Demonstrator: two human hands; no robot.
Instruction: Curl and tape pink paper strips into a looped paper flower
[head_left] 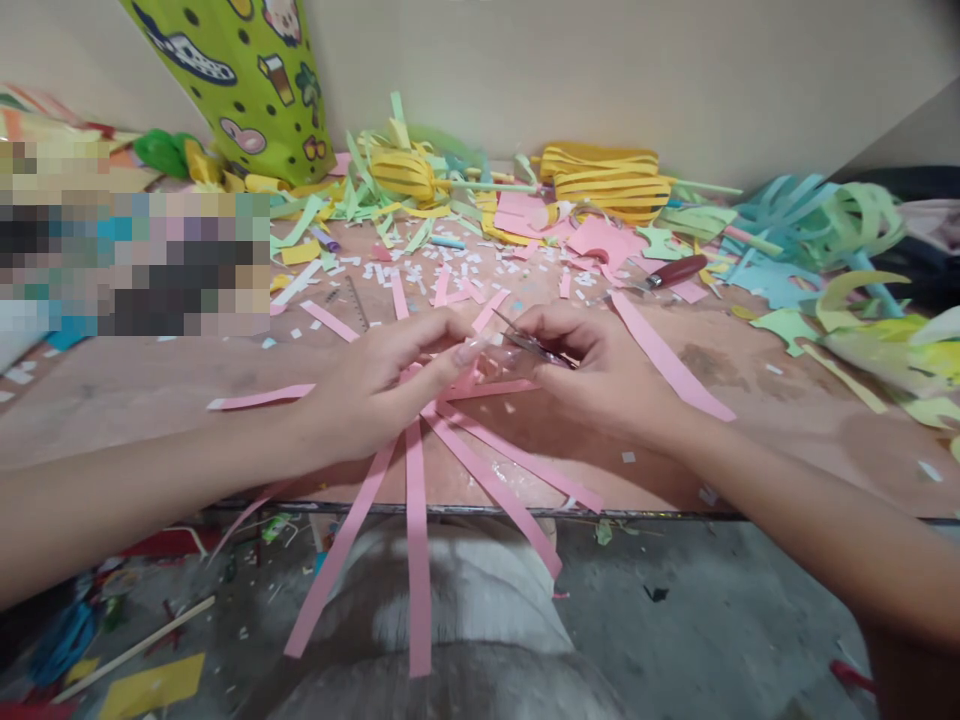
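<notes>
My left hand (382, 385) is closed, pinching the gathered ends of several long pink paper strips (417, 540) that fan out toward me and hang over the table's front edge. My right hand (600, 375) is closed round small scissors (534, 345), whose blades point left at the pinched strip ends between my two hands. Both hands hover just above the brown table (150, 390), fingertips almost touching.
Loose pink strips (667, 360) and white paper bits lie behind my hands. Yellow strip bundles (607, 180), green and blue cut paper (817, 220), a red-handled tool (675, 272), a ruler (357, 300) and a green patterned bag (255, 80) crowd the back. The table edge (675, 517) runs below my wrists.
</notes>
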